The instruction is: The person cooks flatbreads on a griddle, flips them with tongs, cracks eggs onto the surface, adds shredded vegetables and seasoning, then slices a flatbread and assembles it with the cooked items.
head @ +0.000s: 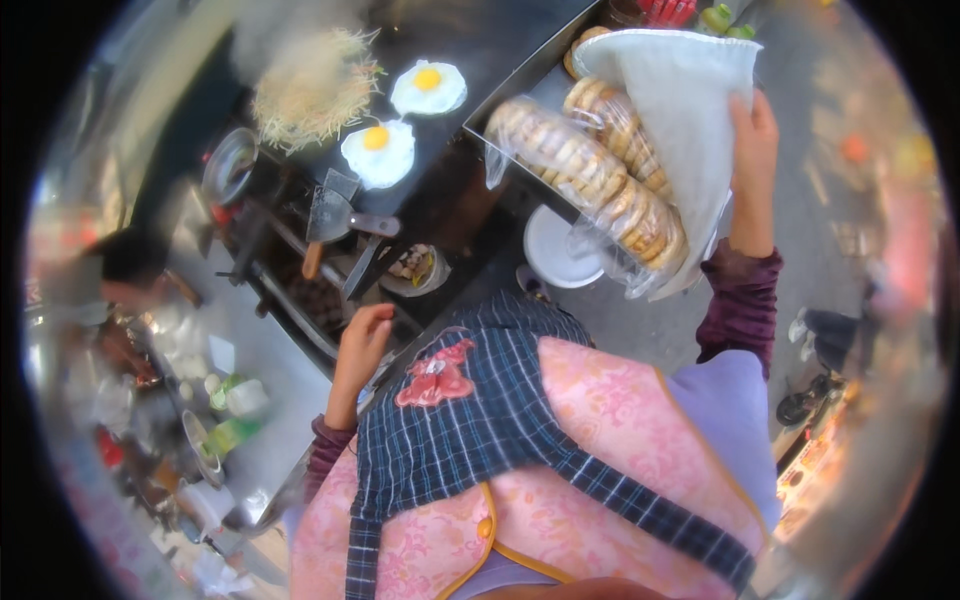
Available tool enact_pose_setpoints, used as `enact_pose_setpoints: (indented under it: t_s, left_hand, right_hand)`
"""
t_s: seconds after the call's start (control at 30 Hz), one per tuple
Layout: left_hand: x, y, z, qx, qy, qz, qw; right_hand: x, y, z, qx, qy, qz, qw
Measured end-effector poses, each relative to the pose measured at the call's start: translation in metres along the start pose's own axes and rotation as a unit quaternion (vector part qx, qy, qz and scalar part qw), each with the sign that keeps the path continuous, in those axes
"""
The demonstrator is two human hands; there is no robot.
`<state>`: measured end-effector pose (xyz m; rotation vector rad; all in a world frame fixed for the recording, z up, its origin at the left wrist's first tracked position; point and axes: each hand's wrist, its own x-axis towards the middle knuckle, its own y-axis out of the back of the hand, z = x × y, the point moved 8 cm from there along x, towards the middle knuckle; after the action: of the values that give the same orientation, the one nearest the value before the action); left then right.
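Note:
My right hand point(754, 142) grips the edge of a white cloth cover point(675, 97) at the upper right. The cover hangs partly over round flat breads, packed in clear plastic bags point(592, 180) on a metal tray point(517, 97). My left hand point(365, 341) is loosely bent near the front edge of the cooking stand, with nothing seen in it. Beyond it lie a metal scraper point(328, 214) and a second scraper with a grey handle point(375, 223). Two fried eggs point(429, 88) with whole yolks and a heap of shredded food point(315, 94) lie on the dark griddle point(495, 45).
A tub with food pieces point(439, 279) stands below the griddle. A white round lid or bucket top point(562, 251) is under the bread tray. At left are a metal bowl point(230, 166), a grey counter point(277, 382) and another person's head point(135, 259). Steam blurs the heap.

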<state>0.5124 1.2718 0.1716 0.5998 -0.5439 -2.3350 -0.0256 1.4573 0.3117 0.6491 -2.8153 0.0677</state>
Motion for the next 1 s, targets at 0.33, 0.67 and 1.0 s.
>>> enact_pose_setpoints:
  t_s: [0.33,0.67,1.0]
  left_hand:
    - [0.264,-0.202,0.252,0.265,-0.335,0.073,0.901]
    - [0.316,-0.159,0.252,0.263,-0.197,0.262,0.907]
    - [0.321,-0.278,0.222,0.505,-0.255,-0.077,0.821]
  right_hand:
    - [0.028,0.002,0.003,0.016,0.02,-0.053,0.998]
    - [0.045,0.03,0.026,0.042,0.023,-0.056,0.997]
    - [0.047,0.015,0.018,0.037,0.056,-0.107,0.992]
